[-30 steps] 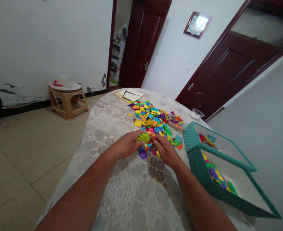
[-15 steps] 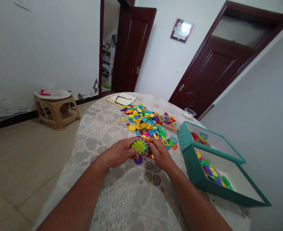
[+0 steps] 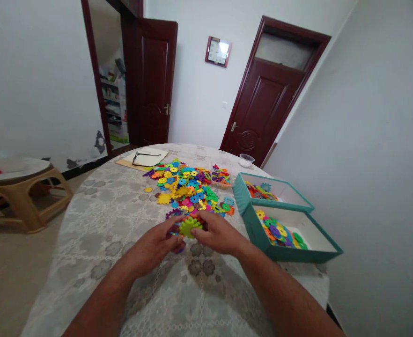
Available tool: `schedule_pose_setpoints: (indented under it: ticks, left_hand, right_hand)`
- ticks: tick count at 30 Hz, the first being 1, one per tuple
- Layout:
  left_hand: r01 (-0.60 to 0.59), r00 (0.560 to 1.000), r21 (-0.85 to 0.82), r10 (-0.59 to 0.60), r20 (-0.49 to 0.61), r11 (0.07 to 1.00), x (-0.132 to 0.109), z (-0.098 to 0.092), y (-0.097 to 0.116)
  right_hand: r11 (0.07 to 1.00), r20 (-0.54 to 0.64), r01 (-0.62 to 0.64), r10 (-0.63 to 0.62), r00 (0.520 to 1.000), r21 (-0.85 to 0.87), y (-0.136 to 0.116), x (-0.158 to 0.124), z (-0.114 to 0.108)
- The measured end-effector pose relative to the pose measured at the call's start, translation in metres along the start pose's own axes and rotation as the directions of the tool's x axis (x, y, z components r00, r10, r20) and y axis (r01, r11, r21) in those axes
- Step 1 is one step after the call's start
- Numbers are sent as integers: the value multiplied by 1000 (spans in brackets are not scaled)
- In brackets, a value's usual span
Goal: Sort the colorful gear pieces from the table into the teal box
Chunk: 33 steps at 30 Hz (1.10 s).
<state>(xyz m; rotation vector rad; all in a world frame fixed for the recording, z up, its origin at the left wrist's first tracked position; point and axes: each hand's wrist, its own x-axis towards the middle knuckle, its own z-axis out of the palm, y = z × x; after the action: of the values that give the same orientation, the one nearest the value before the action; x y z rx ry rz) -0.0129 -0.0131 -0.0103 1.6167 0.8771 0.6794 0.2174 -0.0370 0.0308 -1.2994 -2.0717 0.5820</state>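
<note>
Probably a home, lace-patterned tablecloth [image 3: 97,224], panelled wooden doors [image 3: 269,96]

We tallied one left hand [image 3: 157,244], one right hand [image 3: 221,231], one table [image 3: 97,229], two teal box sections [image 3: 291,255], one tub [image 3: 222,185], one clear bowl [image 3: 246,159], one pair of glasses [image 3: 148,154], one stool [image 3: 23,202], two doors [image 3: 156,75]; coloured pieces [image 3: 184,191] beyond counting.

The lime toothed piece [image 3: 190,228] looks like smooth plastic, as do the heaped pieces [image 3: 163,199] at twelve o'clock on the counter [image 3: 97,220], whose cover looks like lace-patterned cloth. At three o'clock the teal box [image 3: 262,245] is matt outside, smooth within; between one and two the tub [image 3: 246,159] is clear, shiny plastic. At nine, the stool [image 3: 33,199] is smooth, moulded plastic.
</note>
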Motion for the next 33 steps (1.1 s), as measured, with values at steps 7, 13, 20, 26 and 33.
schedule_pose_setpoints:
  ticks: [7, 13, 20, 26, 33]
  left_hand:
    - [147, 946, 462, 12, -324, 875, -2, -23, -2]
    - [308, 927, 735, -16, -375, 604, -3, -29, -14]
    - [260, 943, 767, 17, -333, 587, 1, -23, -16]
    - [264, 958, 853, -17, -287, 451, 4, -20, -16]
    - [267, 958, 860, -22, -286, 435, 3, -17, -18]
  right_hand:
    - [776, -334, -281, 97, 938, -565, 52, 12, -132]
    - [368, -457, -544, 301, 837, -754, 127, 18, -202]
    - [520, -329, -376, 184, 926, -767, 100, 14, -166]
    - [884, 217, 189, -102, 971, -428, 40, 14, -33]
    - [856, 288, 136, 16, 957, -499, 44, 26, 33]
